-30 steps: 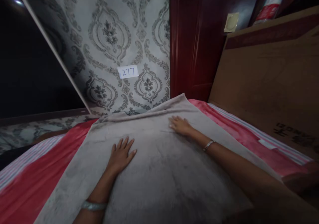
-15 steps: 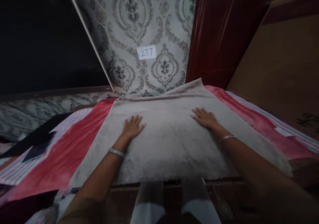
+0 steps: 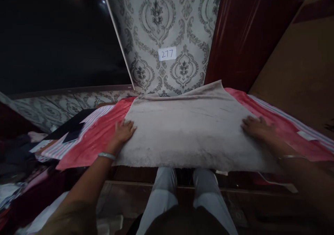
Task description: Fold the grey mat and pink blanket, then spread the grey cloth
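A grey plush cloth [image 3: 177, 130] lies spread out in front of me, its far edge rumpled and one corner peaked up against the wall. My left hand [image 3: 123, 132] rests at its left edge, fingers apart and nothing in them. On the right side my right hand [image 3: 257, 127] lies on the cloth near that edge, fingers outstretched and slightly blurred. Beneath the grey cloth a red cloth [image 3: 99, 134] shows on both sides, and under that a striped cloth [image 3: 58, 146].
A wall with patterned paper bears a card [image 3: 167, 54] reading 277. To the left hangs a large dark screen [image 3: 60, 36]; to the right stand a dark red panel [image 3: 240, 33] and a cardboard box [image 3: 302, 68]. Heaped clothes [image 3: 39, 196] lie at lower left.
Both hands have slid outward over the grey cloth, from its middle toward its left and right edges. The view has shifted, so more of my legs shows.
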Motion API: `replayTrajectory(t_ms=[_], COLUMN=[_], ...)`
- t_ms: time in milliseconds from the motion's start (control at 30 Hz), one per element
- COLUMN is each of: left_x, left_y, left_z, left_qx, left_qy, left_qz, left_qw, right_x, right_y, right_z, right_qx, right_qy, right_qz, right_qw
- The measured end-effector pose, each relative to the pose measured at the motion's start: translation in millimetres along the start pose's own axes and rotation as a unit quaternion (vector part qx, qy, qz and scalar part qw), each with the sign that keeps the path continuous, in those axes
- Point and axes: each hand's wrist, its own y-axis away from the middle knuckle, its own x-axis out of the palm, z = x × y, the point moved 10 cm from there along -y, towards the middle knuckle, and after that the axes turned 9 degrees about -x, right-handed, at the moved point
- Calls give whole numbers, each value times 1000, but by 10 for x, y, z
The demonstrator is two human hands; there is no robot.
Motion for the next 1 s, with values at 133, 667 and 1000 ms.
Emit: replayTrajectory(t_ms=[133,667,1000], left_x=[-49,8,20], left_y=[443,861,995], left_z=[-1032,-604,-418], left_qx=[190,46,-86], left_qy=[39,22,1], left_qz=[4,-47,-44], left_qw=[981,998,995], right_x=[171,424,427], right_y=[23,509,533], right_z=[1275,1780,1732], right_qx=[-141,-154,-115], right_qy=[-4,21,14], right_qz=[33,49,12], right_qw=[989,987,993])
